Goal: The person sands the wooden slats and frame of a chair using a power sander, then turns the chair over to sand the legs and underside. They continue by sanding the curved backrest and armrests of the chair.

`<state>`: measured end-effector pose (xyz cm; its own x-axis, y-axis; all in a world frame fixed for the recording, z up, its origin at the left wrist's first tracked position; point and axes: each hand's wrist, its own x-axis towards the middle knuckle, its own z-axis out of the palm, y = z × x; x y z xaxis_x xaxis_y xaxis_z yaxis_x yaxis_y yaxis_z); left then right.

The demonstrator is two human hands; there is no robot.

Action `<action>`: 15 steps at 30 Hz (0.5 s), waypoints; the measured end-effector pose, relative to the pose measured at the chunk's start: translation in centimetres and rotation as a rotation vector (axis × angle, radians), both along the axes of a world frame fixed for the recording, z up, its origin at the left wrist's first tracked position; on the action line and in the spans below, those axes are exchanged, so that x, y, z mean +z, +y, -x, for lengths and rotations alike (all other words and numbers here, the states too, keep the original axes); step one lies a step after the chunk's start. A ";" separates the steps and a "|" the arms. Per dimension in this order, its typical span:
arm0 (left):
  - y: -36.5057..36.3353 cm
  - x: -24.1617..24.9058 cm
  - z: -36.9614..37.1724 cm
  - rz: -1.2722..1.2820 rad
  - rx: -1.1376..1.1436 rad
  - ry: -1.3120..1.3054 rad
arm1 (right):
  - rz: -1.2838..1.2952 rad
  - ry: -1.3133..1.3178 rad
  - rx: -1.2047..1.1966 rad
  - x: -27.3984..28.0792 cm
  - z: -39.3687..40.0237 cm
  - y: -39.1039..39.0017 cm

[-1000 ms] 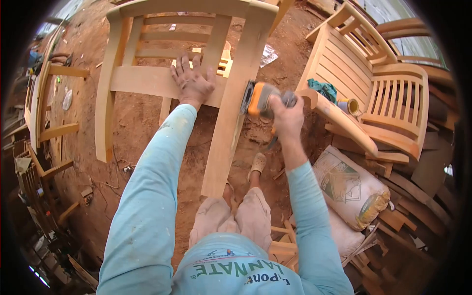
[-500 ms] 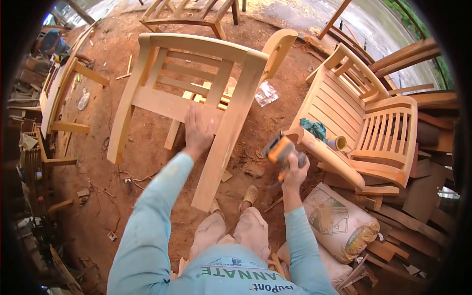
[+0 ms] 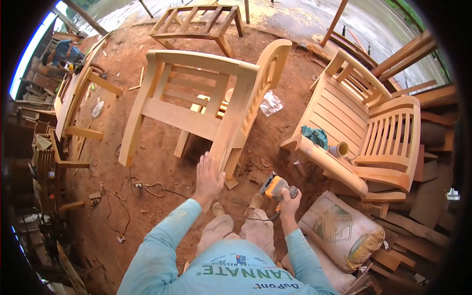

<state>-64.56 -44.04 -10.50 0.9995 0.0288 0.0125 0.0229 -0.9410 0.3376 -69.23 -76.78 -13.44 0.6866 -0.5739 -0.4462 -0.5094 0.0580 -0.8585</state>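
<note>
An unpainted wooden chair (image 3: 182,118) stands tilted in front of me, its side frame facing up toward me. My left hand (image 3: 209,176) lies with fingers stretched out against the lower end of its near leg. In my right hand (image 3: 290,199) is an orange and grey power sander (image 3: 275,189), held by its rear body, its flat pad facing away to the left. The sander is apart from the chair, over the dirt floor.
A slatted wooden armchair (image 3: 339,113) at the right bears a green cloth (image 3: 315,136) and a tin can (image 3: 339,149). Filled sacks (image 3: 339,228) and planks lie below it. Cables (image 3: 152,189) cross the floor. A person (image 3: 66,51) is at the far left.
My left hand has slid from the chair's broad rail down to the lower end of the near leg. My right hand has moved lower with the sander. The view has shifted, so the chair appears lower.
</note>
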 end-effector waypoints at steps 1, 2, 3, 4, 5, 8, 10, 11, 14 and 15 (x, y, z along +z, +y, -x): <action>0.7 0.4 -2.2 -0.029 -0.059 -0.059 | -0.011 0.012 0.013 0.4 -0.1 -0.2; 1.4 0.7 -4.6 -0.056 -0.118 -0.115 | -0.021 0.026 0.026 0.6 0.0 -0.3; 2.5 0.2 -7.3 -0.085 -0.171 -0.113 | 0.033 -0.011 0.042 -0.2 0.1 -0.5; 3.5 -0.7 -10.2 -0.112 -0.224 -0.111 | 0.087 -0.049 0.059 -2.4 0.3 -1.1; 4.0 -1.4 -12.9 -0.116 -0.225 -0.105 | 0.143 -0.089 0.074 -3.6 0.3 -1.4; 4.3 -1.4 -17.7 -0.147 -0.203 -0.058 | 0.001 0.081 0.052 5.4 -1.2 0.4; 4.6 -1.3 -18.6 -0.169 -0.211 -0.063 | -0.011 0.002 0.035 3.9 -0.8 0.4; 4.7 -1.5 -18.3 -0.178 -0.229 -0.084 | -0.014 -0.032 0.029 3.1 -0.2 0.1; 6.4 -0.9 -17.2 -0.145 -0.342 -0.135 | -0.150 -0.119 0.024 1.8 0.3 -0.4; 7.2 -0.3 -16.6 -0.118 -0.389 -0.152 | -0.137 -0.125 0.052 2.6 0.1 -0.2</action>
